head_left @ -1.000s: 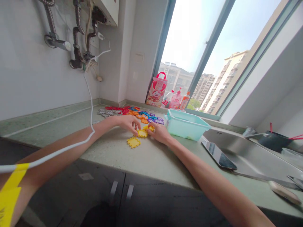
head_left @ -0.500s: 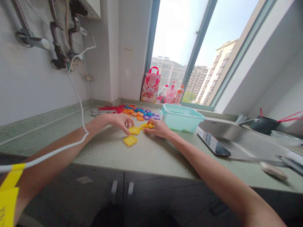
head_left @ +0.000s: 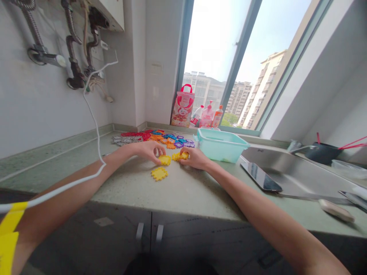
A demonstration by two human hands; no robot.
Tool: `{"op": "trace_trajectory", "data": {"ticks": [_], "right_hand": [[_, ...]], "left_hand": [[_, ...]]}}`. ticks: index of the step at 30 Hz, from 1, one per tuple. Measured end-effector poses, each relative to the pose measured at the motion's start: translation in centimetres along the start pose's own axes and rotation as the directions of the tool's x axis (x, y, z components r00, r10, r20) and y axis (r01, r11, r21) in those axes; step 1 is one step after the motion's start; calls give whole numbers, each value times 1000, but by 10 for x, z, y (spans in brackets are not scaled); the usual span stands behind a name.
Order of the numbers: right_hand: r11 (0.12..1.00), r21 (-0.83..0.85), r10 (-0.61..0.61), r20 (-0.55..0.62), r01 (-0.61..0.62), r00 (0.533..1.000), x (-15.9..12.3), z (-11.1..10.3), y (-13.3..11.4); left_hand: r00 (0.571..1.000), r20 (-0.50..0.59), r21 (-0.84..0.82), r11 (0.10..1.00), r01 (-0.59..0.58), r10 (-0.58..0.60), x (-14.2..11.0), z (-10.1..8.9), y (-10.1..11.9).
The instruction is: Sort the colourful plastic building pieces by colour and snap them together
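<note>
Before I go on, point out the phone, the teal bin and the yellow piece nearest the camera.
Phone (head_left: 260,177): head view, middle of its dark screen.
Teal bin (head_left: 221,149): head view, its outer front wall.
Yellow piece (head_left: 159,174): head view, middle of its flat face.

Low passage is offered along the front strip of the bench (head_left: 186,196), between the nearest yellow piece (head_left: 159,174) and the edge. Between the left hand (head_left: 150,151) and the right hand (head_left: 193,157), only a narrow gap is left. Rearward travel is obstructed by the coloured pieces (head_left: 169,141); rightward, by the tub (head_left: 223,147) and flat phone (head_left: 261,177). The left forearm is crossed in view by the white cable (head_left: 99,143).
</note>
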State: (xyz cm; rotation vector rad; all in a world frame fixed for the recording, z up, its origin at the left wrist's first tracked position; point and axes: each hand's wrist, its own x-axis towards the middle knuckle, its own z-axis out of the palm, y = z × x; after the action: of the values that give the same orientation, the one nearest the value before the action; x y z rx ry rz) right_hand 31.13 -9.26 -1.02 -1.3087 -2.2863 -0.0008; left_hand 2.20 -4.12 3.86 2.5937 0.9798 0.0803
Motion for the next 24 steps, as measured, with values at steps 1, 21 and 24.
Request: {"op": "trace_trajectory", "data": {"ticks": [1,21,24], "right_hand": [[1000,-3,5,-7,-5,1000,0,0,0],[999,-22,-48,-28,47,998,3,3,-6],[982,-143,-144,-121,126,982,1,-13,-9]], "left_hand": [[1000,-2,-8,1000,-8,8,0,1,2],[1000,2,63,998,3,-3,7,3,-6],[1000,-1,53,999,12,-12,7,3,-8]]}}
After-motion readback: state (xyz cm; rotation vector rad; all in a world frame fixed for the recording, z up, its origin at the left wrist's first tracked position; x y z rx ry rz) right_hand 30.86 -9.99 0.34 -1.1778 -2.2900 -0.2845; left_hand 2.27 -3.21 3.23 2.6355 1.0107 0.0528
